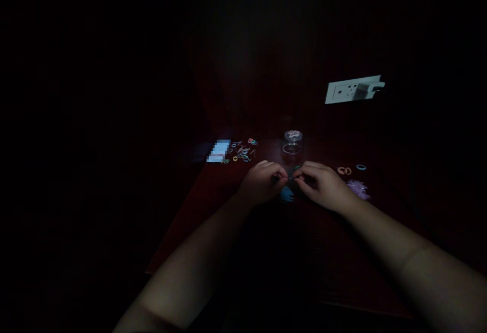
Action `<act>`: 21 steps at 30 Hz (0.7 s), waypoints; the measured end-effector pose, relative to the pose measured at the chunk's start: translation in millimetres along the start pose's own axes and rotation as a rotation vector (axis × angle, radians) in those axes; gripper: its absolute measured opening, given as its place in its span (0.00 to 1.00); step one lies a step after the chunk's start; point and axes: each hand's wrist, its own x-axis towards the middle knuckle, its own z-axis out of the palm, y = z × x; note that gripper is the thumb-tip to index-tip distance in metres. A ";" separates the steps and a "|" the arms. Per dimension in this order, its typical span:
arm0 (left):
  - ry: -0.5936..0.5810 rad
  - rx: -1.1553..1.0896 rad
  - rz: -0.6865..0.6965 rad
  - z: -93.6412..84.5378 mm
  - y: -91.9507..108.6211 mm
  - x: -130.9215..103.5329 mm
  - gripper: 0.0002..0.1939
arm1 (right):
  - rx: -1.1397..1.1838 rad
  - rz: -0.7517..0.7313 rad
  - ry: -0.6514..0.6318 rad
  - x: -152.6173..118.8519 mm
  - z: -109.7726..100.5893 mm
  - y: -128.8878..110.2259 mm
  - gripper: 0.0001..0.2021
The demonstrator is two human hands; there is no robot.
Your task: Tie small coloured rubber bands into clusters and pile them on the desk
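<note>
Over the middle of the desk [201, 201], the left hand [262, 183] and the right hand [323, 183] meet almost tip to tip, each with thumb and forefinger pinched on a small thin piece [291, 177] that bridges the narrow gap between them; it is too small and dim to tell just what it is, though it could be a little band. The step in hand seems to be fine fingertip work on that piece, such as joining or stretching it, and the next move calls for a steady pinch on both sides and small, even pulls, since a slip could drop it onto the dark top. Just below the fingertips, towards the front edge, lies a blue heap [287, 194] of small bits, within easy reach of either hand. Beside the right wrist, on the desk's right side, sits a purple heap [358, 189], with two orange rings [344, 171] and a blue ring [361, 167] lying beyond it. Past the hands, near the back edge, stands a clear jar [292, 142], lid on. Near the back left corner, loose coloured bands [244, 152] lie scattered beside a bright, blurred rectangle, probably a phone [218, 151]. Above the desk, on the right, a wall socket [352, 90] holds a plug.
</note>
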 end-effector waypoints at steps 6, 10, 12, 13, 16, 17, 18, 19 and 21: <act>-0.029 -0.007 0.004 -0.6 0.2 -0.6 0.02 | 0.009 -0.006 0.004 -0.1 -0.3 -0.1 0.04; -0.026 -0.012 -0.003 -1.3 0.3 -0.3 0.02 | 0.007 -0.007 -0.016 -0.6 0.7 2.7 0.04; -0.025 -0.026 -0.001 -1.7 0.6 -0.3 0.02 | 0.006 -0.006 -0.023 -0.6 1.0 3.5 0.04; -0.027 -0.034 0.003 -1.9 0.8 -0.3 0.02 | 0.005 -0.006 -0.024 -0.5 1.0 3.6 0.04; -0.039 -0.045 0.010 -2.3 1.5 -0.3 0.03 | 0.004 -0.009 -0.024 -0.2 1.0 3.1 0.04; -0.040 -0.041 0.007 -2.3 1.6 -0.3 0.03 | 0.004 -0.009 -0.023 -0.2 1.1 2.9 0.04; -0.040 -0.038 0.004 -2.1 1.6 -0.4 0.03 | 0.005 -0.009 -0.022 -0.1 1.1 2.9 0.04; -0.037 -0.035 0.003 -1.8 1.6 -0.4 0.03 | 0.005 -0.009 -0.022 -0.2 1.1 2.9 0.04; -0.025 -0.032 0.006 -1.2 1.4 -0.7 0.04 | 0.004 -0.009 -0.026 -0.3 1.2 3.1 0.04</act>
